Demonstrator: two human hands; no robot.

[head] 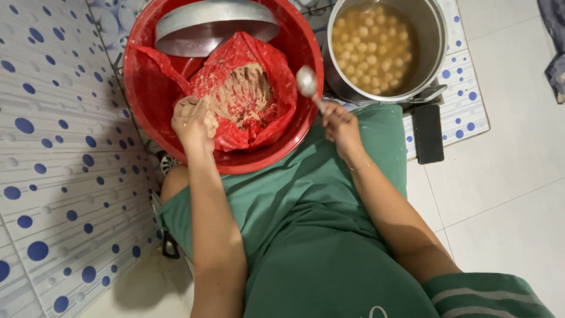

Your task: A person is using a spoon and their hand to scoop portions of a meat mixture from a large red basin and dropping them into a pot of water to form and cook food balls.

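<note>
A big red basin (pixel 147 88) holds a red plastic bag (pixel 276 88) open around a lump of brown dough (pixel 244 91). My left hand (pixel 193 121), smeared with dough, is closed on a piece of it at the dough's near left edge. My right hand (pixel 341 128) grips the handle of a metal spoon (pixel 306 80), whose bowl hovers over the basin's right rim. To the right stands a metal pot (pixel 432 35) full of small round balls (pixel 371 47) in liquid.
A shiny metal lid or plate (pixel 206 26) lies in the far part of the basin. A dark flat phone-like object (pixel 428 132) lies beside the pot on a dotted mat (pixel 468 100). Dotted sheeting (pixel 53 147) covers the left; pale floor tiles (pixel 506 176) lie to the right.
</note>
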